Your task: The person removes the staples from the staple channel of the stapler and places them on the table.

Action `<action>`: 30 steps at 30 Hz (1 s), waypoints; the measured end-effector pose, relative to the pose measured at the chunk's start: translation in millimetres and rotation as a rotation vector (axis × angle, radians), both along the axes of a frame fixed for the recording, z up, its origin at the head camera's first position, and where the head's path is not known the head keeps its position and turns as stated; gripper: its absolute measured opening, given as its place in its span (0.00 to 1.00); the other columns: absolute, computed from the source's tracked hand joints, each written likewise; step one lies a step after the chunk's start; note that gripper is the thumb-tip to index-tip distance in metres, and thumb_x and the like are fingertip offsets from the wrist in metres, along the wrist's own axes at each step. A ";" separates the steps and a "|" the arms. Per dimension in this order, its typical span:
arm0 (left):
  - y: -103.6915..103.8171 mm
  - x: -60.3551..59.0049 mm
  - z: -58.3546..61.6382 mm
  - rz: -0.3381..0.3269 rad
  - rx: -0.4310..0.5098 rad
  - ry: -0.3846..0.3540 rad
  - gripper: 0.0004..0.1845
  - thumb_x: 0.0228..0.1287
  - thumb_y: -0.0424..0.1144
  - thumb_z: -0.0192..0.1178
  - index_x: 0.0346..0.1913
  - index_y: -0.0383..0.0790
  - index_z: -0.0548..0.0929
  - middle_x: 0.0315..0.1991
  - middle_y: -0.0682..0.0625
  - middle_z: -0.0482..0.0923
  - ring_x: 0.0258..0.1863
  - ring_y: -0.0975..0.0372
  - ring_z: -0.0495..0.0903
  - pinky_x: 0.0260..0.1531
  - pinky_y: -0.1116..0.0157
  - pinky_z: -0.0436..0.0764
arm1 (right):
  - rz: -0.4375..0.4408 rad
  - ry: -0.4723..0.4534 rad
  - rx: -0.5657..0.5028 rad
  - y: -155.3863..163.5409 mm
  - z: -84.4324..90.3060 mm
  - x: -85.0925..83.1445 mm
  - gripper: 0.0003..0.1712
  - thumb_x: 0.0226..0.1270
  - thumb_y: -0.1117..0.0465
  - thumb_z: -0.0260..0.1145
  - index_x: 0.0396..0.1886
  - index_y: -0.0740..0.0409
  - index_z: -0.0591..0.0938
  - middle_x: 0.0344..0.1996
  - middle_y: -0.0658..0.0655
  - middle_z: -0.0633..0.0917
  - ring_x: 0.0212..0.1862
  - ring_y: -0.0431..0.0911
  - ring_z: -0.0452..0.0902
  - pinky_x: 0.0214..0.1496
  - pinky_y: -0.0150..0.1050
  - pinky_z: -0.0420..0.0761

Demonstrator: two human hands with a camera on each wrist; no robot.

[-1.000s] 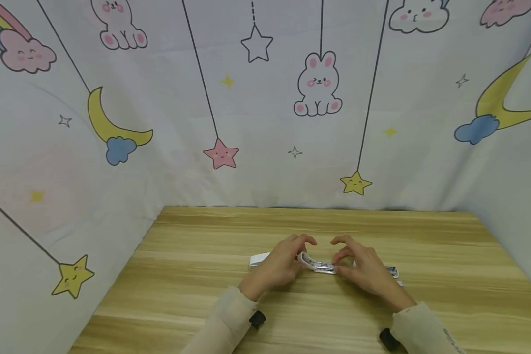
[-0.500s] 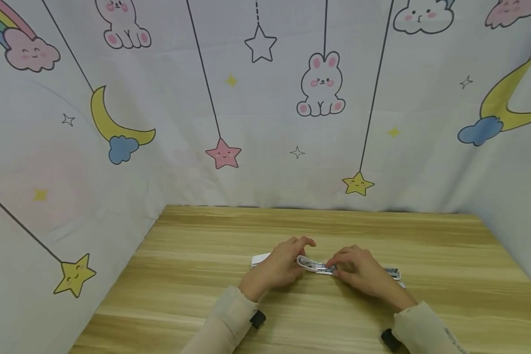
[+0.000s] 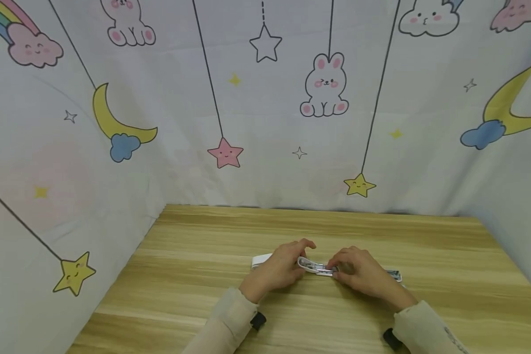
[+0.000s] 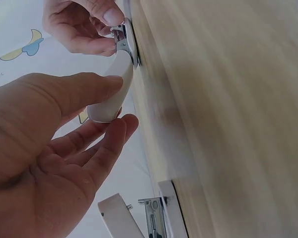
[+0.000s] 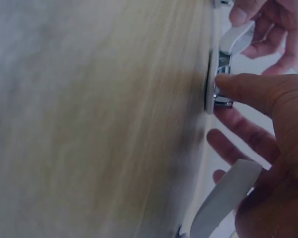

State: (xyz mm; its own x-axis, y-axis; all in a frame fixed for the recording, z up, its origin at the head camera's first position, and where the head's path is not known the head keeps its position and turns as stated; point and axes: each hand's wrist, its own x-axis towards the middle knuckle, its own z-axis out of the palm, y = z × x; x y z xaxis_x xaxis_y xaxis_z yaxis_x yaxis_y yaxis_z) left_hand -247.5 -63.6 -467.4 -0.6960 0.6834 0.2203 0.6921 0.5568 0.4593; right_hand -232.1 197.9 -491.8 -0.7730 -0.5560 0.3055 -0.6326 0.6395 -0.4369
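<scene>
An opened white stapler (image 3: 307,265) lies between my two hands, its metal magazine (image 5: 223,74) exposed. My left hand (image 3: 279,265) grips the raised top cover (image 4: 109,101), thumb on one face and fingers behind it. At the other end, my right hand (image 3: 360,270) pinches the magazine area, with thumb and fingertips close together there. In the right wrist view the right thumb (image 5: 238,89) lies against the metal part. The right fingertips hide what is directly between them.
Another white stapler (image 3: 260,259) stands behind the left hand; the left wrist view shows its cover (image 4: 120,218) raised too. A further opened stapler (image 3: 395,275) lies beyond the right wrist. A patterned curtain (image 3: 265,123) stands behind the wooden table (image 3: 230,314).
My right hand's fingers, spread and raised before, have come down and closed together at the magazine. The left hand stays on the cover. The head view has shifted slightly.
</scene>
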 end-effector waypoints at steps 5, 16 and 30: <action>0.9 0.7 0.6 -0.008 -0.008 0.008 0.32 0.59 0.27 0.68 0.65 0.43 0.70 0.39 0.49 0.82 0.32 0.67 0.72 0.35 0.72 0.72 | 0.000 -0.030 0.030 -0.9 0.8 0.9 0.14 0.61 0.57 0.75 0.45 0.37 0.87 0.44 0.39 0.83 0.49 0.42 0.77 0.48 0.47 0.70; 0.5 2.5 2.1 0.002 -0.001 -0.004 0.32 0.59 0.28 0.68 0.65 0.44 0.70 0.39 0.50 0.81 0.33 0.67 0.73 0.37 0.72 0.73 | 0.036 0.049 -0.003 -2.9 3.4 2.9 0.12 0.60 0.63 0.75 0.42 0.44 0.86 0.43 0.41 0.85 0.49 0.42 0.78 0.50 0.49 0.76; 0.3 2.7 2.4 -0.006 -0.006 0.022 0.32 0.59 0.27 0.68 0.66 0.43 0.70 0.39 0.49 0.82 0.35 0.66 0.74 0.40 0.69 0.75 | -0.063 0.076 -0.130 -3.1 3.2 3.3 0.14 0.56 0.66 0.77 0.42 0.50 0.87 0.38 0.43 0.89 0.44 0.37 0.84 0.49 0.47 0.82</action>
